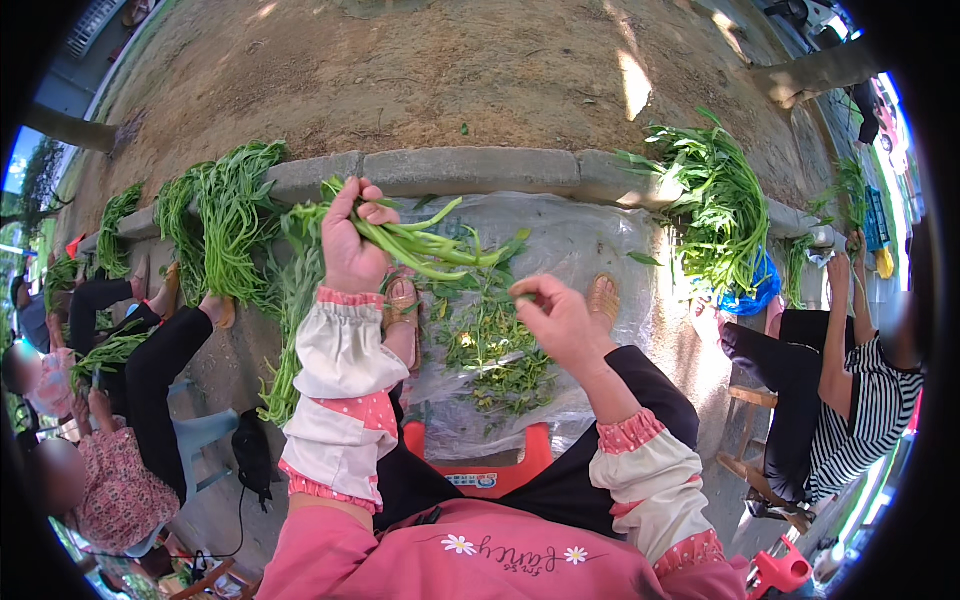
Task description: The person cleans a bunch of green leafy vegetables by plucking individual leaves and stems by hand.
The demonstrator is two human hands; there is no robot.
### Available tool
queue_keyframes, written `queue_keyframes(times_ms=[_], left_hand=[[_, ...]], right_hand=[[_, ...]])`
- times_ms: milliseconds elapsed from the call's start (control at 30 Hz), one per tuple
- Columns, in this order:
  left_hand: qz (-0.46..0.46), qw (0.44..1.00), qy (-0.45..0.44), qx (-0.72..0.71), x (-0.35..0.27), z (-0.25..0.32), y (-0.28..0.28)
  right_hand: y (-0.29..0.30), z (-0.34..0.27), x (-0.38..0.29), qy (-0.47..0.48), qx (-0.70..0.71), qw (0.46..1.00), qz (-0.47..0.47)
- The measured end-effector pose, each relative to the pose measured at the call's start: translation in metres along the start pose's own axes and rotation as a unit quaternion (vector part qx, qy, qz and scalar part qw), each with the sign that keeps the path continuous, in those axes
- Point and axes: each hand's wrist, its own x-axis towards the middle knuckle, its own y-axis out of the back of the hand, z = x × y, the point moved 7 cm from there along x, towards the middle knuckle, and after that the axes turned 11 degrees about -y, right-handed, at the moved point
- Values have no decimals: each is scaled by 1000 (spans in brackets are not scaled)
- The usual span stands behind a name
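Observation:
My left hand (356,240) grips a small bunch of long-stemmed leafy greens (427,247), which look like water spinach. Their pale cut ends point right, over the sheet. Lower and to the right is my right hand (559,319), its thumb and forefinger brought close together near the stem ends but apart from them. Whether a bit of leaf sits between those fingertips I cannot tell. Beneath both hands, a heap of loose leaves and yellowed trimmings (499,352) covers part of a clear plastic sheet (600,240) between my sandalled feet.
A pile of greens (289,322) lies beside my left forearm. More bundles (236,217) hang over the concrete kerb (465,171), another (712,202) at right above a blue bag (754,285). Seated people work on both sides. I sit on a red plastic stool (480,478).

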Motion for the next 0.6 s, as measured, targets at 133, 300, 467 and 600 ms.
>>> queue_keyframes(times_ms=[133,300,467,600], left_hand=[[47,997,-54,16,-1,-18,10],[55,995,-75,46,-12,-48,13],[72,993,-69,65,-15,-68,13],[72,993,-70,62,-18,-75,11]], right_hand=[[-21,-5,0,30,-9,997,-65],[-29,-7,-1,-62,180,972,-137],[-23,-3,-2,-80,226,965,-102],[-13,3,0,-75,247,964,-70]])
